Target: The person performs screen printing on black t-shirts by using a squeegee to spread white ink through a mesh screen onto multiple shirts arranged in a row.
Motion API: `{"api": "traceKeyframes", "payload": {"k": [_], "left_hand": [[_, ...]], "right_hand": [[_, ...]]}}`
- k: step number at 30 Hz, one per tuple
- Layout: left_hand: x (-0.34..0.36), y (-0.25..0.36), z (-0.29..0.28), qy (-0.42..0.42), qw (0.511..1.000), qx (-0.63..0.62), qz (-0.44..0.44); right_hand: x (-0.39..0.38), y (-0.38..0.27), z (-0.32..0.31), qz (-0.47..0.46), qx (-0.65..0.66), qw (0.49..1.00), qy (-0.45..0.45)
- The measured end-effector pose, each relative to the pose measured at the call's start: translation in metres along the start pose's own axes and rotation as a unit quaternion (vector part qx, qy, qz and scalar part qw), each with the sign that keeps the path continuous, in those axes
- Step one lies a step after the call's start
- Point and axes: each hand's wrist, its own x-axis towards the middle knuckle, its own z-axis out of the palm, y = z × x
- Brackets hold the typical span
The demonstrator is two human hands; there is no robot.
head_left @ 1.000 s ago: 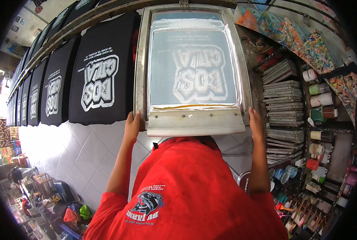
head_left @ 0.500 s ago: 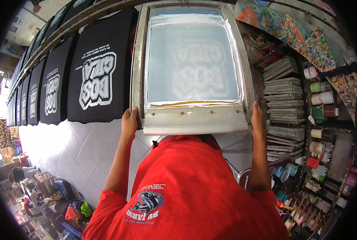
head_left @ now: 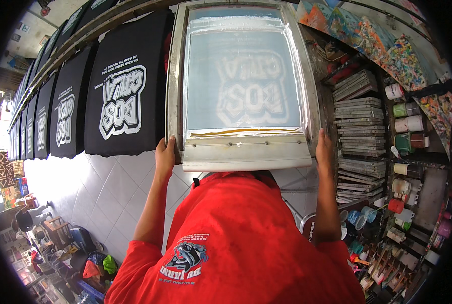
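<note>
A screen-printing frame point(head_left: 176, 86) with pale mesh point(head_left: 246, 43) lies in front of me over a platen. White ink lines the mesh edges, and block lettering shows through it. My left hand point(head_left: 165, 154) grips the near left corner, thumb on top and other fingers mostly hidden. My right hand point(head_left: 324, 149) holds the near right side the same way. Between my hands, a wide cream strip point(head_left: 246, 156) with small bolts runs across the frame's near end. Left of the frame, a black shirt point(head_left: 129, 45) with white lettering is stretched on a board.
More printed black shirts point(head_left: 66, 114) run off leftward in a row. Stacked frames point(head_left: 360, 121) stand close on the right, beside shelves of ink tubs point(head_left: 408, 124). Tiled floor point(head_left: 104, 187) lies below left, with a chair point(head_left: 58, 230) and clutter further off.
The lettering beneath the mesh looks sharper, and the frame's near end appears slightly lower. Both hands have moved slightly inward with it, still gripping.
</note>
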Motion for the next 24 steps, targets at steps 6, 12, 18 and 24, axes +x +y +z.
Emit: {"api": "traceKeyframes", "payload": {"k": [6,12,18,24], "left_hand": [[-0.002,0.002,0.001,-0.002,1.0,0.002,0.004],[-0.002,0.008,-0.001,-0.034,0.997,-0.061,-0.021],[-0.001,0.007,-0.002,-0.048,0.996,-0.072,-0.023],[-0.001,0.008,-0.005,-0.06,0.994,-0.086,-0.009]], "right_hand": [[0.004,0.009,0.008,0.025,-0.003,0.999,0.022],[0.006,0.003,0.006,0.064,-0.003,0.997,-0.032],[0.006,0.003,0.003,0.081,0.01,0.995,-0.056],[0.003,0.016,-0.001,0.118,0.071,0.988,-0.064]]}}
